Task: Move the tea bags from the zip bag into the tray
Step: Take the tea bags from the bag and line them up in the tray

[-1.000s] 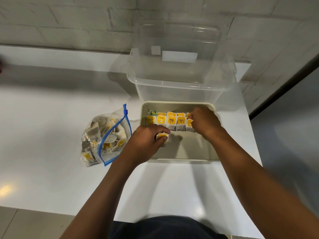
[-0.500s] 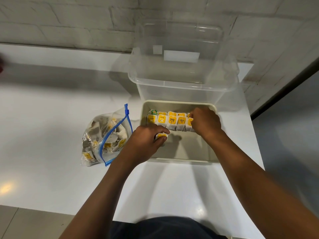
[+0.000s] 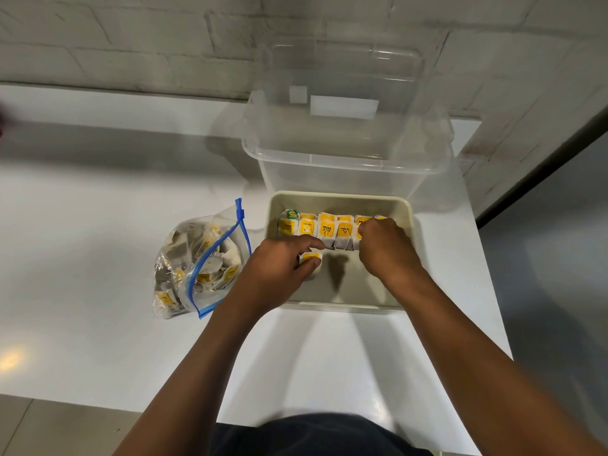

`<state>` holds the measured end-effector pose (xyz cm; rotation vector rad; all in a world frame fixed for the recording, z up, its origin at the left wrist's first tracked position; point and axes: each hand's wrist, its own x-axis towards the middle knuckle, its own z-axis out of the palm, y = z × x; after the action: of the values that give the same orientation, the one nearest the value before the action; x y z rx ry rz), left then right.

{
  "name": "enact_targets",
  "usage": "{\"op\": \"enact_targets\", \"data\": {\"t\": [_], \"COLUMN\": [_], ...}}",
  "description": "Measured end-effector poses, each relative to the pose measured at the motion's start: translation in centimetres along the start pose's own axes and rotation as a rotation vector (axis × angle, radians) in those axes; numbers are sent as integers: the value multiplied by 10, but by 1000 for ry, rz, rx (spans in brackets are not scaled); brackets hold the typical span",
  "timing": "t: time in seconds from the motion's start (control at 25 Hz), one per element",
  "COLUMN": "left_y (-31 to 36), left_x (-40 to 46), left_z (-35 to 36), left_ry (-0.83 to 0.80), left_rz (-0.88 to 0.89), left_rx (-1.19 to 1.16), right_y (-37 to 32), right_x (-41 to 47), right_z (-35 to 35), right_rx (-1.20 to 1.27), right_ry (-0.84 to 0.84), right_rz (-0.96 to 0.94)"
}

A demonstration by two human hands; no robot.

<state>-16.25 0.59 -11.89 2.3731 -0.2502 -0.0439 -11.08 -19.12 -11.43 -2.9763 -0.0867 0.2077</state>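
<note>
- On the white table (image 3: pixel 98 225), a beige tray (image 3: pixel 406 205) stands in front of a clear plastic box (image 3: pixel 345 153), and the zip bag (image 3: pixel 200 261) lies just beside the tray at its left.
- The zip bag is open along its blue seal and has many tea bags inside.
- A row of tea bags (image 3: pixel 325 230) with yellow tags stands along the far wall of the tray.
- The left hand (image 3: pixel 283 274) is over the tray's left part; its thumb and curled fingers pinch one tea bag (image 3: pixel 311 258) with a yellow tag, near the row.
- The right hand (image 3: pixel 385 248) rests at the right end of the row with bent fingers that touch the last tea bags; I cannot tell if they grip one.
</note>
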Motion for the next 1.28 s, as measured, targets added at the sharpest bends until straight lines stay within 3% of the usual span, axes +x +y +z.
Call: {"op": "enact_targets", "data": {"t": [0.08,0.2,0.28,0.36,0.44,0.6,0.92,1.0,1.16,1.28], "left_y": [4,10,14,19,22,31,36,35,23,19], "left_x": [3,8,12,17,23,31,38,37,33,29], "left_z": [1,0,0,3,10,24,38,37,34,37], "left_ry": [-6,-12,-9,-15,-35,-104,-133,-155,-187,-216], "left_rz": [-9,-27,-47,-37,-20,-13,-4,-30,-32,-18], "left_rx": [18,-18,-86,-138,-148,-178,-137,-122,94,176], "right_y": [-1,3,6,8,9,21,28,32,44,34], "right_x": [-1,-4,-12,-23,-31,-26,-10,-5,7,10], "right_z": [6,0,-13,-30,-37,-30,-32,-34,-33,-33], "right_rx": [8,82,266,498,551,438,196,126,-48,-226], "right_ry": [-59,-2,-3,-113,-165,-48,-124,-116,44,68], "right_rz": [8,-8,-78,-205,-295,-285,-402,-343,-36,-10]}}
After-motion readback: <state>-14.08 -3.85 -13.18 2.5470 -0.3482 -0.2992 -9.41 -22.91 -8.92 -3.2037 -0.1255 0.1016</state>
